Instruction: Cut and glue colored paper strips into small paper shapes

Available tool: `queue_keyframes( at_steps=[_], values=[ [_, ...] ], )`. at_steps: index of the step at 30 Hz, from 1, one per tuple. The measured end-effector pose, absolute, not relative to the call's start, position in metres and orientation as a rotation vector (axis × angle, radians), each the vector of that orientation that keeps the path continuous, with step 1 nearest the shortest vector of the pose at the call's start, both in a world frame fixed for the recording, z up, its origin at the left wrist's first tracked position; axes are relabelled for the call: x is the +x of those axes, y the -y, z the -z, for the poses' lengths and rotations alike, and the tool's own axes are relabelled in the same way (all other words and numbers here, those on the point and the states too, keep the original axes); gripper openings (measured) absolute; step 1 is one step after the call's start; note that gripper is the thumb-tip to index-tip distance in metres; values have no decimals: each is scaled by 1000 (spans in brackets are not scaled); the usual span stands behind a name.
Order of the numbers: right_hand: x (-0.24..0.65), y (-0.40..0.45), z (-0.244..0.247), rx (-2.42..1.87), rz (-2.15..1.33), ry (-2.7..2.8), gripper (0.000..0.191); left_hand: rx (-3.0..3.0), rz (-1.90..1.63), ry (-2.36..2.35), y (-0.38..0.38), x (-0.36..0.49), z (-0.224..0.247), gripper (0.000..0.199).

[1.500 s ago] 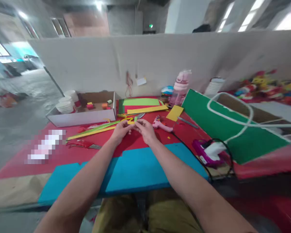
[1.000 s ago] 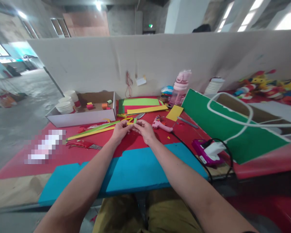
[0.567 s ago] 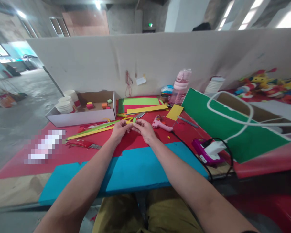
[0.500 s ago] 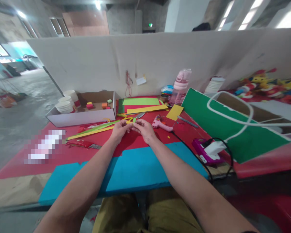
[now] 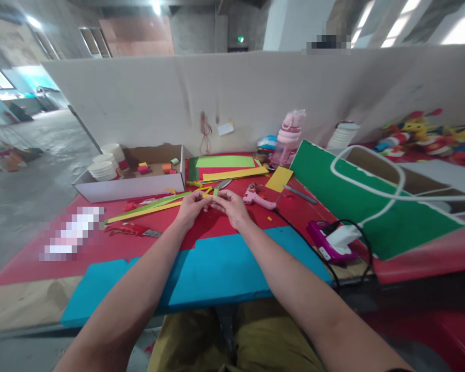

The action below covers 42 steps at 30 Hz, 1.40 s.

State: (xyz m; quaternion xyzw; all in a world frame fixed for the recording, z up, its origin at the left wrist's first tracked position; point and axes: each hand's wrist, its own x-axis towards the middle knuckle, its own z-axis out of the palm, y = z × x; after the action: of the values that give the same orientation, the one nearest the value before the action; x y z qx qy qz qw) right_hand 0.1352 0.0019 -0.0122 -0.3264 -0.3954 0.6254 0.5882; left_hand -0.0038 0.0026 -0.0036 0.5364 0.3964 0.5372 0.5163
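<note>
Yellow-and-green piece (image 5: 216,192) sits pinched between the fingertips of the left hand (image 5: 191,211) and the right hand (image 5: 232,208), over the middle of the red cover (image 5: 217,227), with the pink glue gun (image 5: 260,199) just beside the right hand and the blue sheet (image 5: 232,268) running along the table's near edge under both forearms. Red surface separates the hands from that sheet, while the white-sided box (image 5: 139,189) stands farther off, beyond the left hand. Fingers cover much of the piece, so its full shape is hard to make out.

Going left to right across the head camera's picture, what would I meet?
White cups → small orange roll → left hand → right hand → yellow card → purple power strip → colourful heap.
</note>
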Motion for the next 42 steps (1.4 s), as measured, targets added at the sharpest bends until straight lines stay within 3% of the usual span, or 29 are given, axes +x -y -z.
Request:
queue_keyframes(
  at_steps=[32, 42],
  values=[
    [135, 0, 9, -773, -1443, 958, 30, 1227, -1255, -877, -3, -3, 4, 39],
    [136, -1, 11, -787, -1454, 936, 29, 1256, -1197, -921, -2, -4, 3, 29]
  ],
)
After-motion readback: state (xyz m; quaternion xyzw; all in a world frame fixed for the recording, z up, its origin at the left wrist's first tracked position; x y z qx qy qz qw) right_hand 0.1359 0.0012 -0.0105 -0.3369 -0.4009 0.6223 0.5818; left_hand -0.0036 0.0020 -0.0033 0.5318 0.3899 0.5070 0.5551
